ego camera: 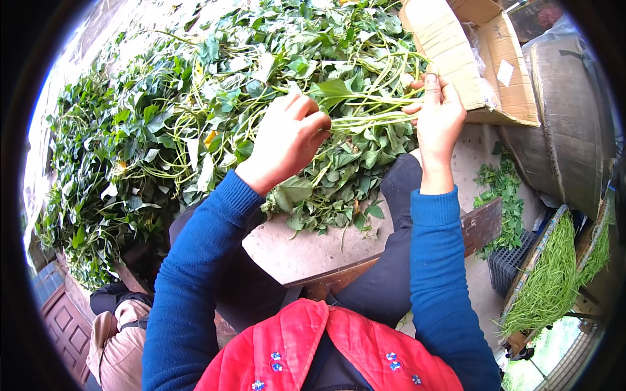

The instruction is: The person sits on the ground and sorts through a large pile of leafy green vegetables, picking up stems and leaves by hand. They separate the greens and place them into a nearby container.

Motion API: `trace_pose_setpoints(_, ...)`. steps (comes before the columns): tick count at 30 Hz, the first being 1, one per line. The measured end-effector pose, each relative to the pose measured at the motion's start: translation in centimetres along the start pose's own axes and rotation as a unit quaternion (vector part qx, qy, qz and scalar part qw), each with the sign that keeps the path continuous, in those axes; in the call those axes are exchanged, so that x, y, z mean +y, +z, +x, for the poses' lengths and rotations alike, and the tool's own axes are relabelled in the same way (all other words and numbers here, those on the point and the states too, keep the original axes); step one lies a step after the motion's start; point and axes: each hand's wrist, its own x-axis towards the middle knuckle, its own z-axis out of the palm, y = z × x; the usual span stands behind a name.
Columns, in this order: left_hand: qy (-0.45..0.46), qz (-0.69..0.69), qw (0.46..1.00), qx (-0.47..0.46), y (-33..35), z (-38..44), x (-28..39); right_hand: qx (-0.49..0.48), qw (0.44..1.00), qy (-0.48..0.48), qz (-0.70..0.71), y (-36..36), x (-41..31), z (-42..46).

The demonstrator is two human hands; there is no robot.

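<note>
A small bunch of pale green leaf stems (369, 120) stretches between my two hands, above a large heap of leafy greens (205, 102) that look like sweet potato leaves. My right hand (436, 115) grips the stem ends, thumb on top, close to the cardboard box. At the bunch's other end, my left hand (291, 139) has its fingers curled around the stems; its fingertips are partly hidden. One broad green leaf (333, 91) shows between the hands. Loose leaves spill onto the concrete floor (303, 249) between my knees.
An open cardboard box (506, 68) stands at the upper right, beside a large grey-brown container (567, 117). Lower right are a dark plastic crate (508, 264) and a tray (518, 273) heaped with thin green vegetables (547, 273). A wooden board (481, 227) juts out past my right sleeve. Another person (120, 337) sits lower left.
</note>
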Motion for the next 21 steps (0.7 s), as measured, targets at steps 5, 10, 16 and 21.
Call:
trace_pose_setpoints(5,0.06,0.007,0.997,0.056,0.4,0.4,0.4,0.011,1.0,0.006,-0.005,-0.1,-0.1,0.0)
trace_pose_setpoints(10,0.174,-0.091,0.979,-0.058,-0.6,-0.5,3.1,0.035,0.999,-0.033,0.019,-0.5,0.4,0.4)
trace_pose_setpoints(16,-0.009,0.118,0.986,0.119,-2.2,0.7,1.1,0.042,0.998,-0.036,0.036,-1.1,0.1,0.6)
trace_pose_setpoints(21,-0.139,0.025,0.99,-0.027,-2.6,-0.2,-3.8,0.081,0.995,-0.052,0.028,-2.6,0.3,1.6)
